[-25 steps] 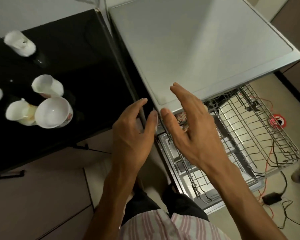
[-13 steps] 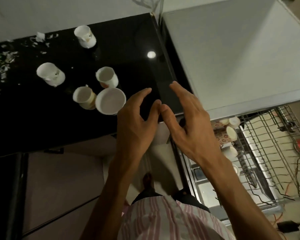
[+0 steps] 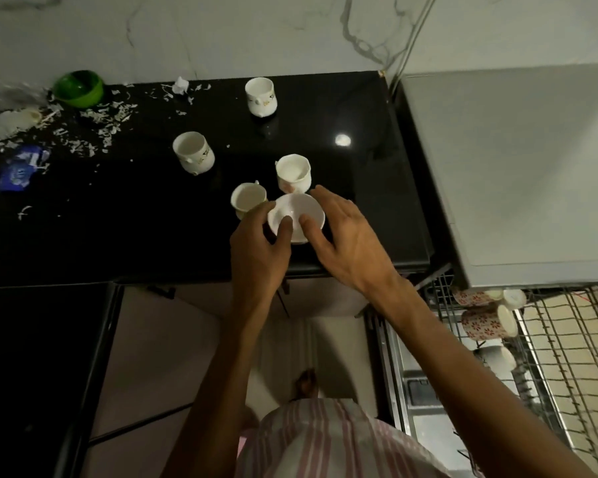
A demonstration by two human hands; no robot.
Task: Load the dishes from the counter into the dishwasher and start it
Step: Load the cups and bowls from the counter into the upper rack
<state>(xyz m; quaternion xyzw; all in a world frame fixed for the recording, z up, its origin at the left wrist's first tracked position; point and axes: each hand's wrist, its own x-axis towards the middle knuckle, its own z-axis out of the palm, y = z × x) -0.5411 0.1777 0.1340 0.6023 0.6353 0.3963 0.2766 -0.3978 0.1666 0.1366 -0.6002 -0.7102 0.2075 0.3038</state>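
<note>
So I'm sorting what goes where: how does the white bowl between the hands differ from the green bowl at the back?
The white bowl sits near the counter's front edge, both hands at its rim; the green bowl sits untouched at the back left among scraps. Both stand upright and open.

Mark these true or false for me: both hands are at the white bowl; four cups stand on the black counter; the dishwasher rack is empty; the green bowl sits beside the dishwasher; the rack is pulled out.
1. Both hands are at the white bowl: true; left hand and right hand flank it.
2. Four white cups stand on the black counter: true.
3. The dishwasher rack is empty: false; floral mugs lie in it.
4. The green bowl sits beside the dishwasher: false; it is at the counter's far left.
5. The rack is pulled out: true.
</note>
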